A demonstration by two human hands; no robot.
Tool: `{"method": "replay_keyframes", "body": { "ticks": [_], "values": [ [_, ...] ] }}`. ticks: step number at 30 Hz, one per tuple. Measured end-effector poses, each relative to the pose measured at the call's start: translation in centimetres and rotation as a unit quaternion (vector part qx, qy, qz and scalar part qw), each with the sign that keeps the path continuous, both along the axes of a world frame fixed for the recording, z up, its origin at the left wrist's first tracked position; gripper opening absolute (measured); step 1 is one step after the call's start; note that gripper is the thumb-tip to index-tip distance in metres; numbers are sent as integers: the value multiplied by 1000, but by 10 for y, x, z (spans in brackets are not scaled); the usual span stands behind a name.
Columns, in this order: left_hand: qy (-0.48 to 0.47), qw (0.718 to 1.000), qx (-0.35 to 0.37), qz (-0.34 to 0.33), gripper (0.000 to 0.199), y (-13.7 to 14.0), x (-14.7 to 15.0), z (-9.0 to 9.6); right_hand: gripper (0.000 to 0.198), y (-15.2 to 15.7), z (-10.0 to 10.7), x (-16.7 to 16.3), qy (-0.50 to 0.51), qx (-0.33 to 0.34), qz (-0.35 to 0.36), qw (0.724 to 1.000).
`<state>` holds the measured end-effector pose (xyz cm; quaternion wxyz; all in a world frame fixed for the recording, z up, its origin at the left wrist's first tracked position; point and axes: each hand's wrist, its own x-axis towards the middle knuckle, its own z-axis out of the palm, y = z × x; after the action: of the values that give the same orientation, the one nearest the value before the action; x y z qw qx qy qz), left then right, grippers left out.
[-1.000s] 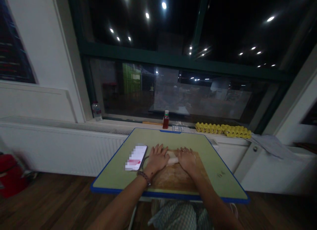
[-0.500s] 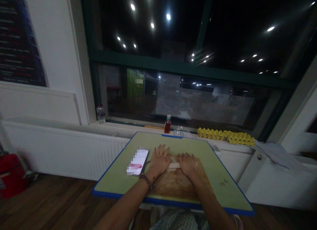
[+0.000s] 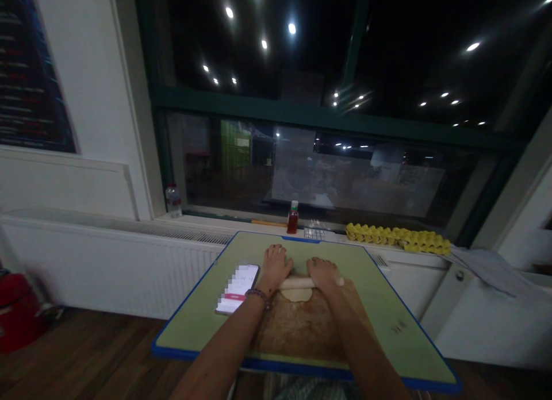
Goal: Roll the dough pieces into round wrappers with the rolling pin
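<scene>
rolling pin [image 3: 299, 283] pushed forward, hands [image 3: 276, 268] [image 3: 324, 273] atop, dough [image 3: 296, 295] now showing

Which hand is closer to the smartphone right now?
Left. The left hand is just to the right of the smartphone, at the left part of the rolling pin; the right hand is farther right, toward the pin's other end.

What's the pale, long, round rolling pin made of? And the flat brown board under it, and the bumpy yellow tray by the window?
The rolling pin looks like matt wood: creamy, without shine. The board seems wooden too, being dull, brown and patchy. The tray might be pressed pulp or plastic; its rows of bumps look moulded, but its finish isn't clear.
</scene>
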<state>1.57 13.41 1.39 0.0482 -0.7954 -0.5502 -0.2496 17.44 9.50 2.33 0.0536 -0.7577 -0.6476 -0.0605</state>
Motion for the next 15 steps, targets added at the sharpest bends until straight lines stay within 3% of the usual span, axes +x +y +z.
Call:
{"method": "replay_keyframes", "body": {
  "ticks": [6, 15],
  "values": [
    [9, 1000, 4, -6, 33, 10, 1, 0, 48, 10, -1, -1, 56, 39, -53, 996],
    [25, 999, -5, -31, 35, 14, 2, 0, 47, 20, 0, 0, 70, 16, -44, 996]
  ]
}}
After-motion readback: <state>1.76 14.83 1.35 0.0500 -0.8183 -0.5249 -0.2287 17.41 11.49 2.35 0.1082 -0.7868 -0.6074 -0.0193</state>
